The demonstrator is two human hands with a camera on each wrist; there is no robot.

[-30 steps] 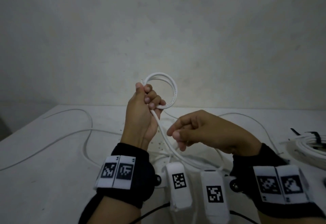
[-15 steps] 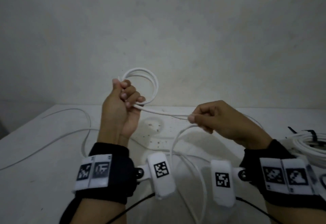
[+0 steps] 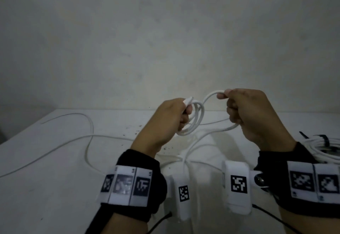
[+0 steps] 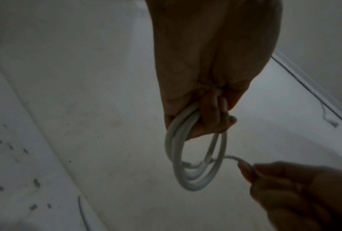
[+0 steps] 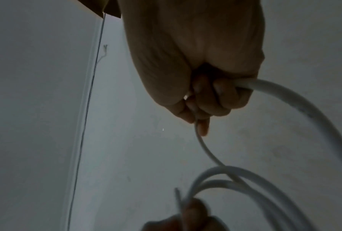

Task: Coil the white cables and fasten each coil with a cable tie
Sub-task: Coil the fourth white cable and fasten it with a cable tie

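- Black wrist straps [image 3: 143, 182] carrying printed markers sit nearest the head camera, one on each forearm.
- Just beyond, the left hand [image 3: 161, 121] has its fingers curled round a small coil [image 3: 195, 119] of white cable, a few loops stacked together; the cable's end pokes up out of the fist.
- To its right, the right hand [image 3: 257, 116] pinches the same cable between thumb and forefinger where it arcs away from the coil, with the other fingers folded round the run that drops to the table [image 3: 55, 178].
- Judged by its smooth curves, the cable is light and springy: loops will try to open unless the left-hand grip sits where they all cross.
- Its jacket looks smooth, so a loose pinch may let it slide; feeding slack through the right fingers seems the sensible way to shape the next loop.
- Farther out, the loose cable [image 3: 88, 138] trails over the table to the left, so much coiling remains.
- At the right edge lies a finished bundle [image 3: 323, 147] bound with a dark tie [image 3: 324, 140].
- Behind the table stands a plain wall [image 3: 165, 40].
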